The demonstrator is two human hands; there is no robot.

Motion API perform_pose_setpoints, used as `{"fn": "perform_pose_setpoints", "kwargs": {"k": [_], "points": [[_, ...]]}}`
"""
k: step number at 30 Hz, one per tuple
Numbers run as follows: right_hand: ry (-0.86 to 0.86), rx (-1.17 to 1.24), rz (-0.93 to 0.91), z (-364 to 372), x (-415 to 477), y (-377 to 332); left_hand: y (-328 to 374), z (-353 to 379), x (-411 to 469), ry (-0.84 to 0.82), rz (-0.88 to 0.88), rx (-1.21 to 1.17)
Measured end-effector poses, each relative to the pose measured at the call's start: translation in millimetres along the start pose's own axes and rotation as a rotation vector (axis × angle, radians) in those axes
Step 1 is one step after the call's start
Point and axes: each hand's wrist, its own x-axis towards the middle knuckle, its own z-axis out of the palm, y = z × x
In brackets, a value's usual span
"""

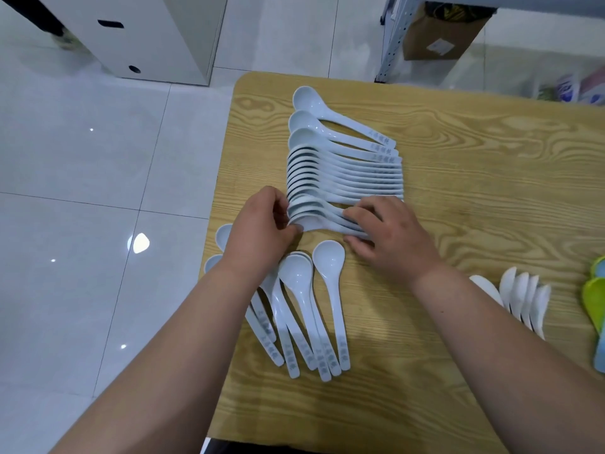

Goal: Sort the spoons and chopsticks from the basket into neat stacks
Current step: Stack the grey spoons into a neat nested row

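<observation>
A long overlapping row of pale blue soup spoons (347, 172) lies on the wooden table (474, 178), bowls to the left, handles to the right. My left hand (258, 231) grips the bowl end of the nearest few spoons in that row. My right hand (389, 234) pinches their handles between thumb and fingers. Nearer me, several loose pale blue spoons (307, 306) lie fanned out, handles toward me, partly hidden under my left forearm. No chopsticks or basket are in view.
Several small white spoons (523, 296) lie at the right. Green and blue plastic items (595, 299) sit at the right edge. Beyond the table stand a white cabinet (137, 37), a metal shelf leg (393, 44) and a cardboard box (438, 34). The table's left edge drops to tiled floor.
</observation>
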Motion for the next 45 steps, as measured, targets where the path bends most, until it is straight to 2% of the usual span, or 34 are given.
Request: {"fn": "perform_pose_setpoints", "kwargs": {"k": [4,17,21,25,29,34,39,45], "points": [[0.022,0.001,-0.06,5,-5,5,-3,-2,0,-0.061,0.024,-0.06],[0.078,0.023,-0.113,7,-3,2,-5,-3,-2,-0.045,0.078,-0.01],[0.096,-0.012,-0.121,8,2,2,-5,-4,-2,-0.055,0.171,0.109],[0.12,-0.049,-0.096,11,6,3,-1,0,-1,0.007,0.203,0.155],[0.008,-0.127,0.025,18,2,2,-2,8,-2,0.108,0.242,0.18],[-0.135,-0.195,0.088,20,-1,0,-7,15,3,0.039,0.387,0.384],[-0.153,-0.224,0.147,18,0,-3,-4,14,5,-0.014,0.352,0.425],[-0.169,-0.252,0.141,25,-1,-3,-5,13,2,-0.002,0.348,0.469]]}}
